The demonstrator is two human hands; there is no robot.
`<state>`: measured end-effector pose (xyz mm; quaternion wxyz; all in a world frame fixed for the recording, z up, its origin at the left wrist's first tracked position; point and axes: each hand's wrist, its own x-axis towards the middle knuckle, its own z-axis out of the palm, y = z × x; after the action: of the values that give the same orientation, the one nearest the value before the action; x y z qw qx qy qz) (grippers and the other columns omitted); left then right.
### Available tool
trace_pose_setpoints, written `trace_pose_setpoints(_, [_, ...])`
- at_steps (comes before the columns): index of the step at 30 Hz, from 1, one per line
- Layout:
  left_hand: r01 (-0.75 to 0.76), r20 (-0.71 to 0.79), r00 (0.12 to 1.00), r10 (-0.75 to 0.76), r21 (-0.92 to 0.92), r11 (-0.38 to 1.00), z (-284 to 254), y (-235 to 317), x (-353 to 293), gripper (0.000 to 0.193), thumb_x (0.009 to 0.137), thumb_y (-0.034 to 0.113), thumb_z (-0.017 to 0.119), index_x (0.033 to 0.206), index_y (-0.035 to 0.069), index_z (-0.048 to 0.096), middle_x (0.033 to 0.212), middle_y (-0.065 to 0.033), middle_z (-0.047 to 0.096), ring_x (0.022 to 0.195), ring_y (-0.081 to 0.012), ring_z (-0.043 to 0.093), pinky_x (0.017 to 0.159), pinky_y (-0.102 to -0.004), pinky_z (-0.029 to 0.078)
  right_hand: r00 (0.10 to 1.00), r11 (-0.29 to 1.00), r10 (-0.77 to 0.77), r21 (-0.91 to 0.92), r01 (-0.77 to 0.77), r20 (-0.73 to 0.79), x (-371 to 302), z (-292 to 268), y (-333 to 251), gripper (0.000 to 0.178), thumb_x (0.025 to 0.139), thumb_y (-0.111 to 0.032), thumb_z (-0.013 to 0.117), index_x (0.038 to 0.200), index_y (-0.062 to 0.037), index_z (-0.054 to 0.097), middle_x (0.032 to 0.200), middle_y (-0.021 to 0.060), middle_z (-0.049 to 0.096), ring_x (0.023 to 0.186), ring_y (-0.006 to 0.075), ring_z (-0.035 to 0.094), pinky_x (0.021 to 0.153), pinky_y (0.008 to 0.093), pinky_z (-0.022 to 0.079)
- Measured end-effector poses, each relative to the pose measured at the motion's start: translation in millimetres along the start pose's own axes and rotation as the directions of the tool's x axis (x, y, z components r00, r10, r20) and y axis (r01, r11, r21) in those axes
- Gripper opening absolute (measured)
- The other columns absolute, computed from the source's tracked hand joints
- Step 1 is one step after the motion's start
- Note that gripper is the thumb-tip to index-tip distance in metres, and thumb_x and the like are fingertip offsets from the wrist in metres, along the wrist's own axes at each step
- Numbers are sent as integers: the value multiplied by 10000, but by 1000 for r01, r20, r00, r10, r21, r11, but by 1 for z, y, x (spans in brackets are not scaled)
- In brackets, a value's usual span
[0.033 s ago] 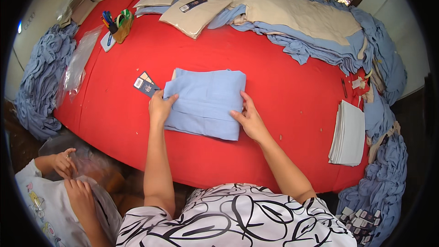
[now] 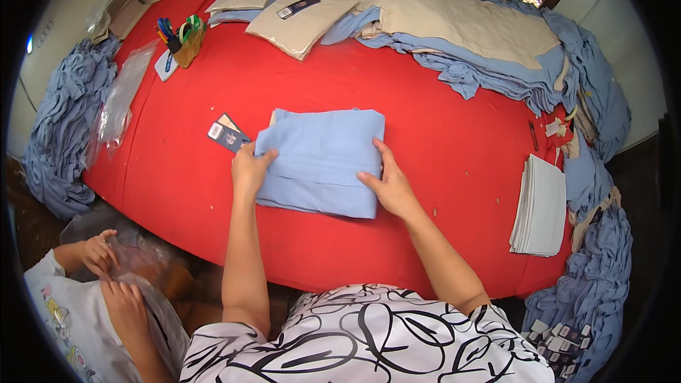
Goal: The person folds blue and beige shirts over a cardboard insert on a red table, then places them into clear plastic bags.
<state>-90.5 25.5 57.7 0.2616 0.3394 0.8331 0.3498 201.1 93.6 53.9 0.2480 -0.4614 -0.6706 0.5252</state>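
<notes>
A light blue folded garment (image 2: 323, 163) lies on the red-covered table in front of me, its beige side peeking out at the far left corner. My left hand (image 2: 250, 169) pinches its left edge, thumb on top and fingers partly hidden. On the right edge, my right hand (image 2: 389, 181) has its thumb on the cloth and its fingers along the side. A dark blue hang tag (image 2: 228, 133) with a beige strip sticks out past the garment's left side, close to my left fingertips.
Bagged beige garments (image 2: 301, 18) and a spread stack of beige and blue garments (image 2: 468, 25) line the far side. A pen holder (image 2: 186, 46) stands far left, plastic bags (image 2: 119, 110) below it. White sheets (image 2: 539, 206) lie right. Another person's hands (image 2: 117, 276) are lower left.
The folded garment has shifted very slightly to the right with my hands still on both its edges. Little else differs.
</notes>
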Motion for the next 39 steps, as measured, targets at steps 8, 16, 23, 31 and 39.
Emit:
trace_pose_setpoints(8, [20,168,985,35,-316,949,79,-7,-82,266,802,29,732,1046,-45,657,819,-105,689,709,-116,629,672,-274,511,890,577,-390,-816,36,-237,11,-29,-15,635,917,-324,627,1471,-118,395,1531,208,309,1408,420,289,1092,669,203])
trace_pose_setpoints(16, [-24,251,964,86,-241,970,80,6,-105,701,785,97,777,1363,-65,414,851,-123,632,694,-170,630,671,-302,517,948,504,-263,-863,-22,-178,42,-31,7,713,886,-538,579,1466,-156,415,1535,159,327,1424,424,242,1089,720,120])
trace_pose_setpoints(23, [-187,-5,982,187,-62,980,72,17,-63,656,879,295,720,1337,-83,442,799,-110,594,612,-137,618,513,-281,497,890,443,-438,-891,95,-123,71,0,16,670,861,-622,552,1396,-219,528,1516,133,379,1432,415,235,1101,710,88])
trace_pose_setpoints(31, [-244,80,970,231,322,915,72,35,-58,379,864,258,722,1083,-24,594,851,-147,640,707,-265,645,641,-404,519,827,302,-560,-916,263,53,81,-16,11,685,864,-601,566,1432,-228,481,1524,126,370,1423,433,240,1090,721,113])
trace_pose_setpoints(39, [-507,-26,839,543,321,800,76,12,-56,252,814,208,759,895,2,638,858,-131,620,744,-333,637,661,-442,512,825,416,-467,-744,523,319,-43,27,26,682,835,-461,685,1428,-195,479,1544,136,323,1452,363,219,1120,673,150])
